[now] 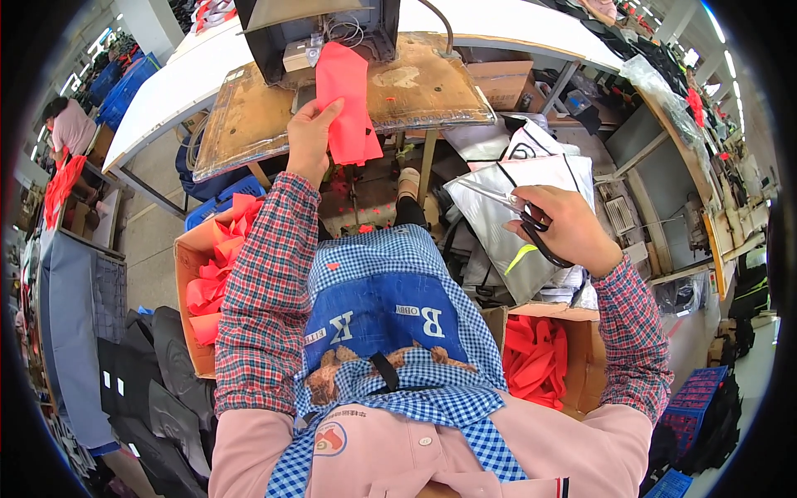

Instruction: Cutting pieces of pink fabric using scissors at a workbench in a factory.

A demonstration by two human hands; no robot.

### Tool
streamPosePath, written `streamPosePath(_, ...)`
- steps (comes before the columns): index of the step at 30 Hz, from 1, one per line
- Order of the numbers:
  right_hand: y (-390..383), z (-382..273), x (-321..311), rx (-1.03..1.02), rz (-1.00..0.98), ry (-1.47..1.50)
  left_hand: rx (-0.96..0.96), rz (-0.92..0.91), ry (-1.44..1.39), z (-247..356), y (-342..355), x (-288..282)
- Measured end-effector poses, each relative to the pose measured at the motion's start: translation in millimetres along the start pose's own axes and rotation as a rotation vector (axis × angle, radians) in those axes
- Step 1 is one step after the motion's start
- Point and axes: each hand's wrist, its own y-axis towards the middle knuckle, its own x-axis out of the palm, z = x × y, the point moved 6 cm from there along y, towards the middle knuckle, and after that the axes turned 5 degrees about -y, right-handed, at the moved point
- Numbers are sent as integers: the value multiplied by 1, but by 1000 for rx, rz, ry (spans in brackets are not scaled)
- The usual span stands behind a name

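Observation:
My left hand (pixel 309 141) pinches a red fabric piece (pixel 344 83) by its left edge, holding it upright over the front of a worn wooden board (pixel 224 133), below a dark metal machine housing (pixel 261 33). My right hand (pixel 560 228) is closed round the black handles of metal scissors (pixel 498 196), whose blades point left above silver and white sheet pieces (pixel 519 282) on the right. The red piece and the scissor blades are apart. My checked apron (pixel 374 257) covers my lap.
Cardboard boxes of red fabric pieces stand left (pixel 191 290) and right (pixel 535 357) of me. A white tabletop (pixel 149 104) runs behind the board. A person in pink (pixel 75 124) is at the far left. Dark sheet pieces (pixel 158 398) lie lower left; a blue crate (pixel 693 407) stands lower right.

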Motion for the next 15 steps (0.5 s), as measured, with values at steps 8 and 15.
streamPosePath(8,-5,-5,5,-23,-10,27,-33,-13,-22,0,2,1)
streamPosePath(15,-49,-31,74,28,-103,250,-131,-211,-21,-9,-71,103)
